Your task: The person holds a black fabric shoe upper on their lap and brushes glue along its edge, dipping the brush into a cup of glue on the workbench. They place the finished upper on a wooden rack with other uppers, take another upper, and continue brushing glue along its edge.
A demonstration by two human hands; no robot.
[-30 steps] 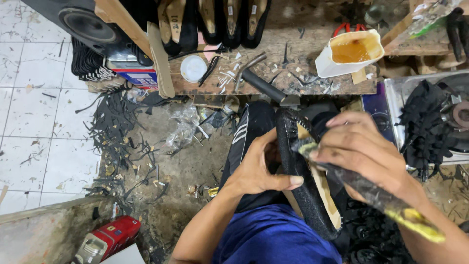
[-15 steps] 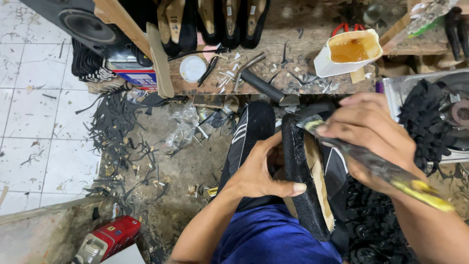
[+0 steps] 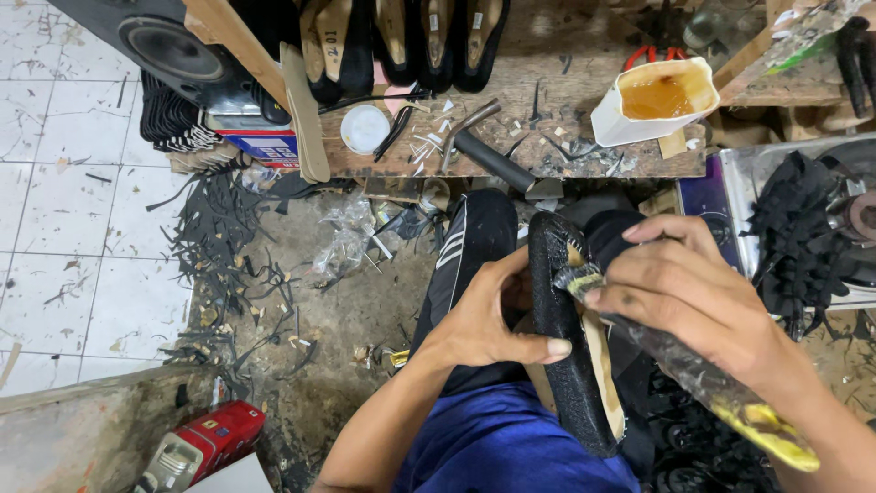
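Floor [image 3: 55,228]: white tile, dirty, far off the left fingers; it gives way to bare grimy ground strewn with black offcut strips [image 3: 219,246] and a crumpled clear bag [image 3: 342,242].

Counter [image 3: 538,55]: worn wood plank beyond both sets of fingers, scattered with chips and small metal bits. On it: row of shoe soles [image 3: 401,41] along the far edge, white cup of amber glue [image 3: 657,100] beyond the right fingers, dark hammer [image 3: 497,160], small round white lid [image 3: 365,128].

Black speaker [image 3: 169,46] at far left corner. Pile of black straps [image 3: 808,228] just right of the right fingers.

Black shoe sole [image 3: 566,347]: held on edge over the lap, between the two hands, tan insole face turned right.

Left hand [image 3: 479,319]: fingers closed round the sole's left side, thumb tip pressed on its black edge.

Right hand [image 3: 703,297]: fingers closed on a glue-caked brush [image 3: 721,397], yellow handle end trailing toward the wrist; bristle tip touches the sole's upper rim.

Red tool [image 3: 205,443] on the ground, well left of the left forearm.
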